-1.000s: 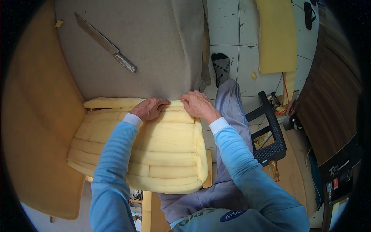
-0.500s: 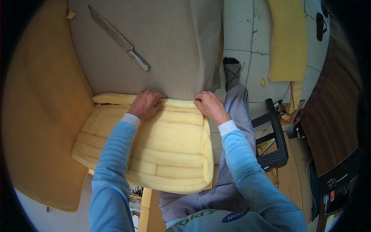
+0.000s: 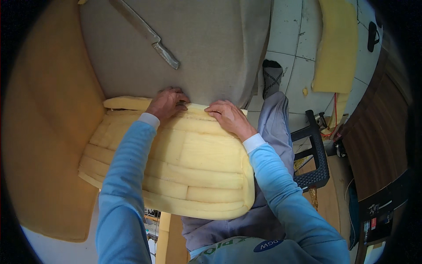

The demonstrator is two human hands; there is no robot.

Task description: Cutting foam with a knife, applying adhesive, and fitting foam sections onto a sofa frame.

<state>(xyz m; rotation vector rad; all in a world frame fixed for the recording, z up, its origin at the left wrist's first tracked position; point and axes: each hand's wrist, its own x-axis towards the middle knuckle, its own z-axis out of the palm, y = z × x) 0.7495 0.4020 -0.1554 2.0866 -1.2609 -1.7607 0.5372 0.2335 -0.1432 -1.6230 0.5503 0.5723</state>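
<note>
A yellow foam pad [image 3: 198,154], built up from several strips glued or laid side by side, lies across my lap and the edge of a grey fabric surface. Along its far edge runs a foam strip [image 3: 127,103]; its left end stands off from the pad with a dark gap. My left hand [image 3: 167,104] pinches this strip near its middle, fingertips curled over the far edge. A short way to the right, my right hand [image 3: 231,119] has bent fingers gripping the same strip, thumb toward the pad. Hidden under the fingers is their exact hold.
A large knife [image 3: 151,39] lies on the grey fabric [image 3: 211,53] beyond the pad. An orange-tan upholstered panel [image 3: 48,132] rises at left. To the right are a black plastic stool [image 3: 314,154], a long foam piece [image 3: 336,48] on the tiled floor, and a brown wooden panel [image 3: 373,127].
My right hand has moved left along the strip, from the pad's far right corner toward my left hand. The left hand stays on the strip. The whole view has shifted slightly.
</note>
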